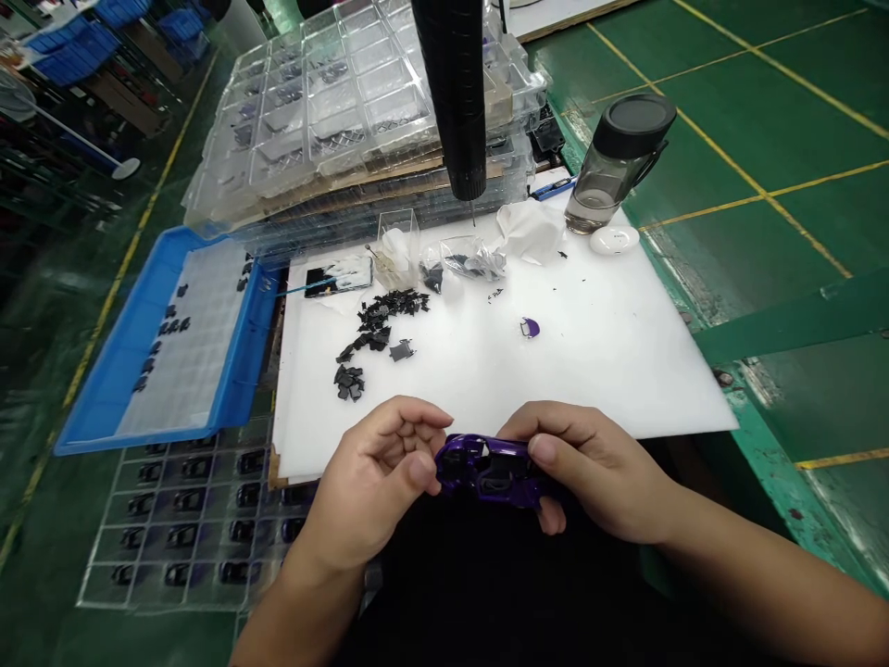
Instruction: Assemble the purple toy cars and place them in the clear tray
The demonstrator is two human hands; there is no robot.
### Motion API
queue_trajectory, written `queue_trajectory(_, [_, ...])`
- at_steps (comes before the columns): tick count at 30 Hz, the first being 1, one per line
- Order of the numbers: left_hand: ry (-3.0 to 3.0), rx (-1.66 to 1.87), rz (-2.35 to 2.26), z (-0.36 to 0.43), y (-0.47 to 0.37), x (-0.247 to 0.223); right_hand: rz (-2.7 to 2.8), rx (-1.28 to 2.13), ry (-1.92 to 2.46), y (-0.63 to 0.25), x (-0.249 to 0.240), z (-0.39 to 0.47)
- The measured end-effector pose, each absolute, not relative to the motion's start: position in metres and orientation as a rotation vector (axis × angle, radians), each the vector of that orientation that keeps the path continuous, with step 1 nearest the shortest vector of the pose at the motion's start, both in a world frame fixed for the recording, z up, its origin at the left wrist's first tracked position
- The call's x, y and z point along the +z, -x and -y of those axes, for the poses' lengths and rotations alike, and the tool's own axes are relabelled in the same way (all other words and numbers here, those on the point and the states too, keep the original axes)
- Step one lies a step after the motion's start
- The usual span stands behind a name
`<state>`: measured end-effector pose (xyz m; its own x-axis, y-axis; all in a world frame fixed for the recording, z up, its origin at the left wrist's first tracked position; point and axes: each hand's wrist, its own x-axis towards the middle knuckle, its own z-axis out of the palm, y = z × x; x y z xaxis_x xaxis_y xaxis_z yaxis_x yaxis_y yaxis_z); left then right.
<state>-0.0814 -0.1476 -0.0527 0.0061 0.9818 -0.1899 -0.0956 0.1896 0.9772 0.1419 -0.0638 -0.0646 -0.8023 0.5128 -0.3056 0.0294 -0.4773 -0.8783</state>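
Observation:
A glossy purple toy car body (pixel 492 471) with dark openings is held near the table's front edge. My right hand (pixel 601 468) grips its right end, thumb on top and fingers beneath. At the other end, my left hand (pixel 379 486) has its thumb and curled fingers closed on the car's tip. Beyond the hands, a small purple part (pixel 530 327) lies on the white board (pixel 590 371). Loose black plastic pieces (pixel 375 320) are heaped to the left, with a single grey flat piece (pixel 401 350) beside them.
A black electric screwdriver (pixel 458 102) hangs point down over the board. Stacked clear trays (pixel 312 111) stand behind. A blue tray (pixel 240 389) and a compartment tray of cars (pixel 156 560) are at left. A bottle (pixel 618 157) and white case (pixel 615 241) stand at back right.

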Motion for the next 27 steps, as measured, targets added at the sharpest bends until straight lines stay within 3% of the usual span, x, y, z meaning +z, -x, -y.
queue_trajectory(8, [-1.724,1.216,-1.43,0.149,0.077,-0.048,1.541,2.253,0.922,-0.144,-0.06,0.064])
queue_trajectory(13, [-2.258,0.885,-1.613,0.15,0.077,-0.029,1.47,2.294,1.019,-0.139,-0.061,0.063])
queue_trajectory(27, [-2.528,0.599,-1.704,0.153,0.066,-0.024,1.684,2.12,1.184,-0.134,-0.046,0.063])
